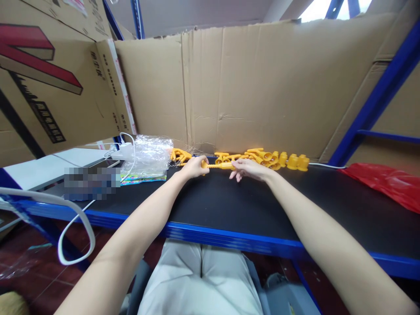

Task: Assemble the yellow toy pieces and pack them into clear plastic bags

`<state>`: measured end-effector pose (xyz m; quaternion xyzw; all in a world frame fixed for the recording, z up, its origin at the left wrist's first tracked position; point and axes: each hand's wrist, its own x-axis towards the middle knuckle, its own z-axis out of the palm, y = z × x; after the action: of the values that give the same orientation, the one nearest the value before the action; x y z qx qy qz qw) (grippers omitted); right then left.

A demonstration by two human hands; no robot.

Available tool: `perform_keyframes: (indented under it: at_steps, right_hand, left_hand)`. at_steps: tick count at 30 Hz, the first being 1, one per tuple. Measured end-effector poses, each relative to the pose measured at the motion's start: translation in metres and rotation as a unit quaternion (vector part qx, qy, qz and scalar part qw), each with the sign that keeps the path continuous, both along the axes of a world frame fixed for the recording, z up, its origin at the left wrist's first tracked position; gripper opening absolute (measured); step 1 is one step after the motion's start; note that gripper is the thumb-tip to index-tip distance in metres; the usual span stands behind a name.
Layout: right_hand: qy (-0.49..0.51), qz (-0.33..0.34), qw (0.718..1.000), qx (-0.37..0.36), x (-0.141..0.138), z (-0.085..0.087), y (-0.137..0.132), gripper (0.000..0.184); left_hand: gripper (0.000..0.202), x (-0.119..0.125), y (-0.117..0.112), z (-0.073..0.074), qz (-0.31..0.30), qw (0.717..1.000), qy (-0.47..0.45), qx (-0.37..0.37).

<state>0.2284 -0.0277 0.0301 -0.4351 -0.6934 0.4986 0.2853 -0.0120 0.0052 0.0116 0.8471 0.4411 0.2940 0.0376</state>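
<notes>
Between my two hands a yellow plastic rod-like piece (220, 166) lies level, just above the black bench top. My left hand (196, 166) is closed around its left end, where a wider yellow part shows beside the fingers. At the other end, my right hand (246, 169) pinches the piece between thumb and forefinger, the other fingers curled loosely below. Right behind the hands, yellow branched pieces (226, 156) lie in a row. Several yellow cup-shaped pieces (297, 162) stand to the right of my right hand, and more yellow branched pieces (180, 155) lie left of my left hand.
Clear plastic bags (152, 151) sit at the back left near a white charger (123, 151) and its cable. A red plastic bag (387, 181) lies at the right. Cardboard (262, 87) walls the back. The bench has a blue metal edge (229, 240).
</notes>
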Motion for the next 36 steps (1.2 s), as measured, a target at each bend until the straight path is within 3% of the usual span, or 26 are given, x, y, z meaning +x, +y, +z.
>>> perform_keyframes:
  at_steps: [4,9,14,20,32,36]
  right_hand:
    - [-0.053,-0.042,0.998,-0.017,-0.001,-0.005,0.004,0.054]
    - [-0.100,-0.064,0.993,-0.020,-0.002,-0.007,0.006,0.065]
    - [-0.066,-0.044,0.997,-0.011,0.005,-0.001,0.002,0.045]
    - [-0.006,-0.008,1.000,0.019,0.014,0.000,0.003,0.047]
    - [0.000,-0.016,1.000,0.013,0.013,-0.001,0.004,0.031]
    - [0.000,-0.025,1.000,-0.007,0.010,0.000,0.003,0.037]
  left_hand:
    - [0.026,0.003,-0.002,0.000,-0.006,1.000,0.009,0.005]
    - [0.027,0.004,0.000,-0.002,0.005,1.000,0.017,-0.003]
    - [0.026,0.006,0.001,-0.003,0.002,1.000,0.006,-0.012]
    - [0.036,0.008,0.000,-0.002,-0.009,1.000,-0.014,-0.010]
    - [0.032,0.009,-0.008,0.001,0.004,0.999,-0.053,0.003]
    - [0.032,0.009,-0.008,0.001,0.004,0.999,-0.054,0.005]
